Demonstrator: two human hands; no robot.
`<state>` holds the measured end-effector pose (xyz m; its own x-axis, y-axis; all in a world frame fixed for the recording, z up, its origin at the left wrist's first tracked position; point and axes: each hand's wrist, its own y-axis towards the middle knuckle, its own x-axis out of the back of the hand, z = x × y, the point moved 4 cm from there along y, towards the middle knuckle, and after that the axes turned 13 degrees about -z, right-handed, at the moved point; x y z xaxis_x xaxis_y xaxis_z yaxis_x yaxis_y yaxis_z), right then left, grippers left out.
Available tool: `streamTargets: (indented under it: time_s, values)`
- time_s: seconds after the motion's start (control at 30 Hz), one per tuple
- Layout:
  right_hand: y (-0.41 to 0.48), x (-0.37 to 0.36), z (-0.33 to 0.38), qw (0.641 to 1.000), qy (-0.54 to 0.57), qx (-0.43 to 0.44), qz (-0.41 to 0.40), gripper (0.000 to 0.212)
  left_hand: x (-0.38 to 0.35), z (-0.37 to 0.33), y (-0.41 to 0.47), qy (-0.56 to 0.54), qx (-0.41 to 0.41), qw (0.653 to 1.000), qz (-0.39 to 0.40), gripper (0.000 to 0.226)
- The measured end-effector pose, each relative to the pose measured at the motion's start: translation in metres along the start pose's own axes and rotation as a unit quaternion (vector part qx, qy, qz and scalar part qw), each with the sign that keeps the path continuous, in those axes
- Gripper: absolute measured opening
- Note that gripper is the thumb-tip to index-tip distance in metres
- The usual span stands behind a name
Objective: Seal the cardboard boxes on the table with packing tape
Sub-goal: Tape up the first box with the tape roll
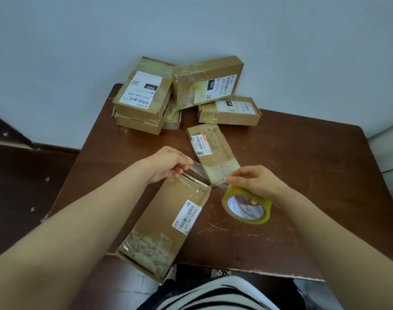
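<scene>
A clear tape strip (201,172) was held taut between the left hand (166,164), pinching its free end, and the right hand (256,182), pinching it beside the roll (247,205), crosswise just above the far end of the long box (159,224) on the table (303,175)

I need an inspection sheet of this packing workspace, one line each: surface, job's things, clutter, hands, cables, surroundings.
Surface: brown table, scratched in places.
Job's things: long box nearest, a dark gap at its far end; clear tape strip stretched over that end; tape roll right of it; flat box beyond; piled boxes at the back.
Clutter: pale scraps on the floor, left.
Hands: left hand pinches the strip's free end; right hand pinches the strip by the roll.
Cables: nothing seen.
Surroundings: pale wall, dark floor.
</scene>
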<state>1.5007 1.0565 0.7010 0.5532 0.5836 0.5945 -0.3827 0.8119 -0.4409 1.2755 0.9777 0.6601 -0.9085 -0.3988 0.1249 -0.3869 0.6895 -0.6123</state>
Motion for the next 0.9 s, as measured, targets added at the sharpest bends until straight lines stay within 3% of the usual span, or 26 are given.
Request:
streamTargets:
  time_s: [0.23,0.47,0.77,0.9]
  values:
    - [0.013,-0.024,-0.003,0.976,-0.212,0.048,-0.008,0.011,-0.009,0.008,0.001,0.039,0.012,0.999,-0.017,0.012]
    - [0.027,-0.045,0.004,0.961,-0.276,0.005,0.014,0.019,0.009,0.01,0.008,0.058,-0.029,0.997,-0.046,0.005]
    - [0.04,-0.065,0.03,0.92,-0.391,-0.016,0.002,0.018,0.024,0.02,0.022,0.174,-0.119,0.96,-0.186,0.006]
    - [0.044,-0.071,0.039,0.903,-0.429,-0.01,0.011,0.01,0.029,0.02,0.028,0.2,-0.115,0.949,-0.214,0.024]
